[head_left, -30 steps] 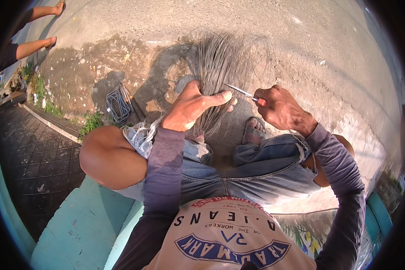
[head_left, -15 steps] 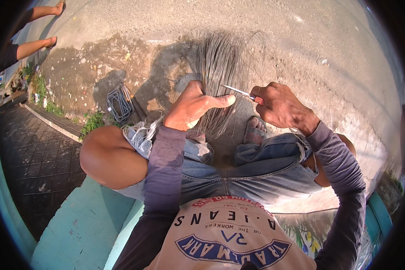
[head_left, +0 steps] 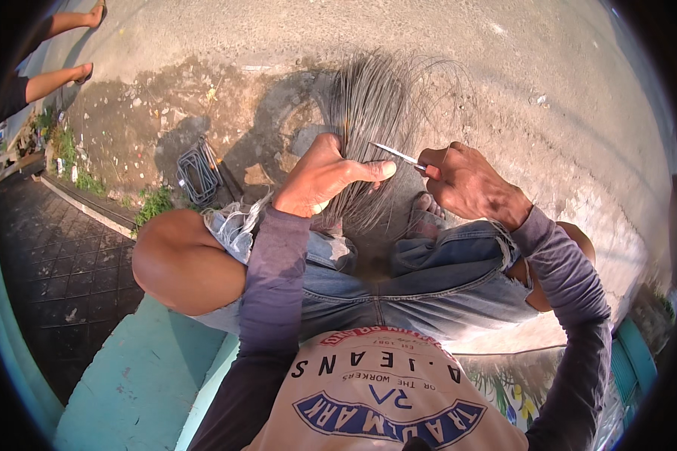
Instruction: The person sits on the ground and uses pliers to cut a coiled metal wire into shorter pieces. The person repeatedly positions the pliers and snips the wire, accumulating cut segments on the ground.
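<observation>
My left hand (head_left: 325,179) is closed around a bundle of thin grey wire-like strands (head_left: 368,94), its thumb stretched across the front. The strands fan out above the fist, some bending loosely to the right, and shorter ends stick out below it. In my right hand (head_left: 466,180) is a slim pointed metal blade (head_left: 395,153), gripped by a reddish handle mostly covered by the fingers; whether it is a knife or closed scissors I cannot tell. Its tip points left, over the strands just above my left thumb.
On the ground to the left lie a coiled grey cable (head_left: 197,177) and some long-handled tools (head_left: 212,159). Another person's legs (head_left: 56,81) show at the upper left. I sit on a turquoise ledge (head_left: 139,368), knees apart, my sandalled foot (head_left: 426,214) below the hands.
The strands have spread wider, with more loose ones leaning right. Both hands have barely shifted, and the blade stays across the bundle.
</observation>
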Demonstrator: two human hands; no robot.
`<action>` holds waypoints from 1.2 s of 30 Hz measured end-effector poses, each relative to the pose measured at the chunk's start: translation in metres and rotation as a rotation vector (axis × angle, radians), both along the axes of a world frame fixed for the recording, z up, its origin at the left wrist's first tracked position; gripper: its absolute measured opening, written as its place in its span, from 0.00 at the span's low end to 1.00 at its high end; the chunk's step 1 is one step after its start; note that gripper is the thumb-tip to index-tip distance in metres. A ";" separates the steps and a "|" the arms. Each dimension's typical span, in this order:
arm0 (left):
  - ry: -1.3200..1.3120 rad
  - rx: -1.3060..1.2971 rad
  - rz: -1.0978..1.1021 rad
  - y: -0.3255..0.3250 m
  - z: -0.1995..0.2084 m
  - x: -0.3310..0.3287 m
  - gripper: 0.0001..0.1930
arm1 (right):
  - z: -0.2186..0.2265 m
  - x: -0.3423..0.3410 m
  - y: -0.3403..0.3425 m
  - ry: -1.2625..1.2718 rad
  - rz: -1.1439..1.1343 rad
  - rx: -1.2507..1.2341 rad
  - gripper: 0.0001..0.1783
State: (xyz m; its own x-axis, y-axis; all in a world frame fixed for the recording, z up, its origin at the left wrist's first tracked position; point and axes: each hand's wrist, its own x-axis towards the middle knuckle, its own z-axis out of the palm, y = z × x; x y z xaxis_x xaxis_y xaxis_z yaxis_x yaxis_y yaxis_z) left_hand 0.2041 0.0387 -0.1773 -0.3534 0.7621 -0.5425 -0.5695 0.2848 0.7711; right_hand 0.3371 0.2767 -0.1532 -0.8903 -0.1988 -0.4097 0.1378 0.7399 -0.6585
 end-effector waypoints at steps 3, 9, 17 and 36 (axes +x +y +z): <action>-0.024 0.024 0.038 0.003 0.001 0.004 0.06 | -0.005 0.008 0.006 0.023 0.024 -0.027 0.07; -0.023 0.038 0.046 0.006 0.003 0.004 0.06 | 0.007 -0.003 -0.004 -0.068 -0.002 -0.003 0.07; -0.040 0.047 0.031 0.006 0.003 0.004 0.05 | -0.008 0.014 -0.002 0.109 0.099 0.043 0.05; -0.064 0.075 -0.018 0.002 -0.004 0.001 0.09 | 0.000 0.004 -0.010 0.055 0.095 0.012 0.09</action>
